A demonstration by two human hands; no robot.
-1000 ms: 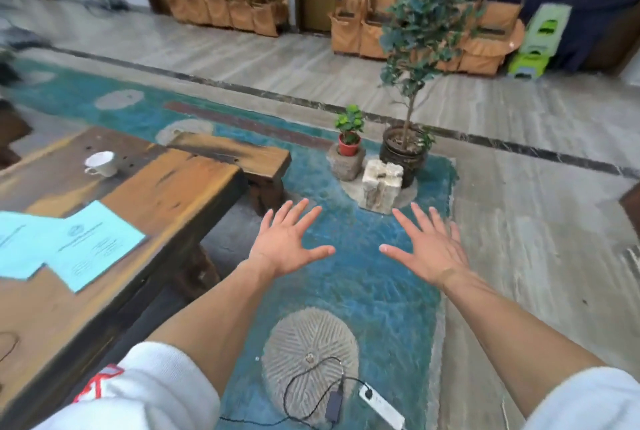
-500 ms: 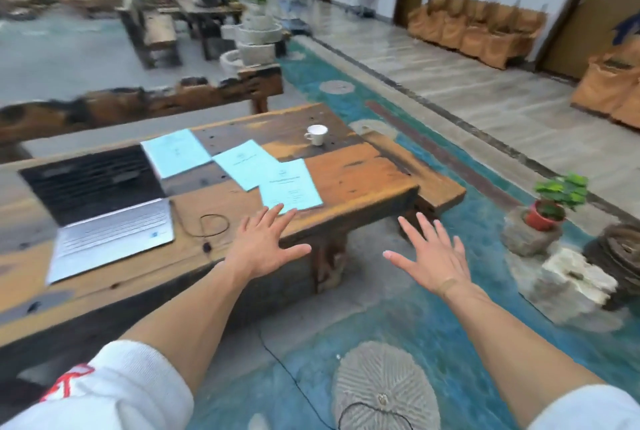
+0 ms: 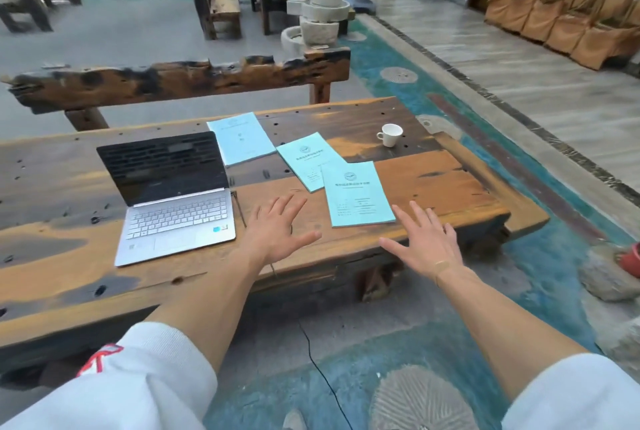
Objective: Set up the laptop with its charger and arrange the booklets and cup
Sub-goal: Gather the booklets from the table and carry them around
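Note:
A silver laptop (image 3: 173, 201) stands open with a dark screen on the wooden table (image 3: 433, 187). Three light-blue booklets lie to its right: one (image 3: 240, 142) behind the screen's corner, a middle one (image 3: 308, 161), and the nearest one (image 3: 356, 194) overlapping it. A white cup (image 3: 390, 134) stands at the far right. A thin black charger cable (image 3: 322, 374) runs beside the laptop, under my left hand, and down to the floor. My left hand (image 3: 275, 232) hovers open right of the laptop. My right hand (image 3: 424, 242) is open over the table's front edge, below the nearest booklet.
A rough wooden bench (image 3: 180, 81) stands behind the table. A lower wooden slab (image 3: 491, 187) juts out at the table's right end. Rocks and a red pot (image 3: 632, 259) sit on the floor at right. More wooden furniture and a stone mill (image 3: 320, 19) stand farther back.
The view has swung left from the potted plants to the table, bringing laptop, booklets and cup into full view. Both hands stay spread open and now hover over the table's front.

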